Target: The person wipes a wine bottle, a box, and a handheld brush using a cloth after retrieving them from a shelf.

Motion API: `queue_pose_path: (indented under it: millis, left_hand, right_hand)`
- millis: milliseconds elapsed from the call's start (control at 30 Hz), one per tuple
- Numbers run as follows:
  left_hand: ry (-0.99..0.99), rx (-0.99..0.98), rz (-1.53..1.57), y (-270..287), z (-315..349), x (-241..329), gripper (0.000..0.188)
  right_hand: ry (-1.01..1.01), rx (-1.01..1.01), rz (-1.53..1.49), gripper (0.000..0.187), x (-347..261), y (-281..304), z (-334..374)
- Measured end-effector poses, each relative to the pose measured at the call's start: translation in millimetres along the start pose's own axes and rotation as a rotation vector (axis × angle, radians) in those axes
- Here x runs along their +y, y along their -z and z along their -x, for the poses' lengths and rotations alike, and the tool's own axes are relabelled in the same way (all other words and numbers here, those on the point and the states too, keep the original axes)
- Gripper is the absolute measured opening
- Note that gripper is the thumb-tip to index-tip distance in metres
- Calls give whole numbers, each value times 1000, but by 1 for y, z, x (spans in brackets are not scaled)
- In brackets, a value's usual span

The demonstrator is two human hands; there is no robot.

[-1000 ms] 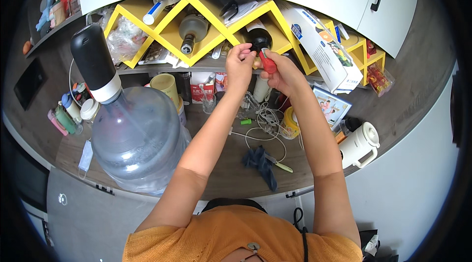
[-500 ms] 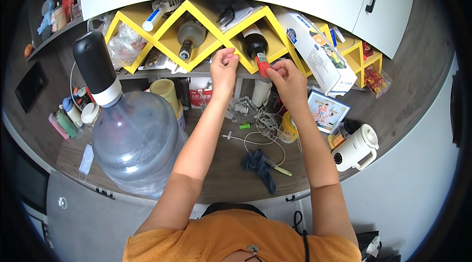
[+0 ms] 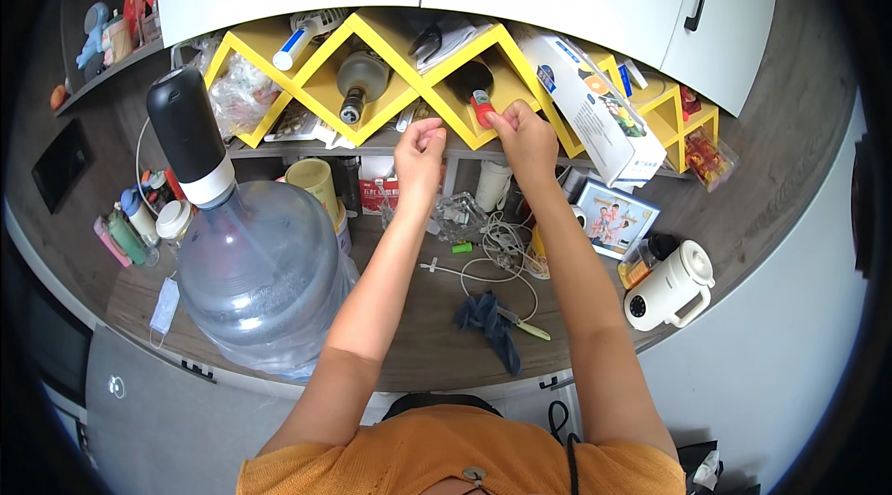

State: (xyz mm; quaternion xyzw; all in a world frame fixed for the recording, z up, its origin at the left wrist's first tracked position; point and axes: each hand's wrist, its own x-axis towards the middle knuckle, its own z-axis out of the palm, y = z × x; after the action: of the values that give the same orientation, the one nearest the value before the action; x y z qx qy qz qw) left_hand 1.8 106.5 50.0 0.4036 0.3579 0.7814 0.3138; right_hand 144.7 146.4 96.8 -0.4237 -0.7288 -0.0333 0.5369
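My right hand [image 3: 524,137] pinches the red neck of a dark wine bottle [image 3: 482,108] between thumb and fingers. The bottle lies in a diamond-shaped cell of the yellow rack [image 3: 514,42], neck toward me; most of its body is hidden inside. My left hand [image 3: 420,156] hovers just below and in front of the rack, fingers curled in toward the thumb, nothing visible in them. One cell to the left holds a clear glass bottle [image 3: 362,77] with a dark neck, also lying neck outward; neither hand touches it.
A large water jug [image 3: 260,272] with a black pump [image 3: 181,123] stands left of my arms. White cables [image 3: 502,240], a dark cloth [image 3: 488,319], a picture frame [image 3: 613,216] and a white kettle [image 3: 674,286] occupy the desk. A long white box [image 3: 595,100] leans out at right.
The wine bottle has slid deeper into its cell, so less of its body shows. My right hand has moved left with its neck. My left hand stays nearly in place.
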Motion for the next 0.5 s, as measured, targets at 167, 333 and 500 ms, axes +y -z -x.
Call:
queue_pose_path:
  millis: [167,333,500]
  left_hand:
    - [17,2,44,2,9,-5,18]
    - [-19,-18,74,1,25,3,17]
    - [8,-48,90,6,42,9,17]
  right_hand:
    - [-11,3,21,32,1,-3,0]
    - [-139,-43,-460,29,19,8,15]
    - [-776,-159,-1476,26,51,69,56]
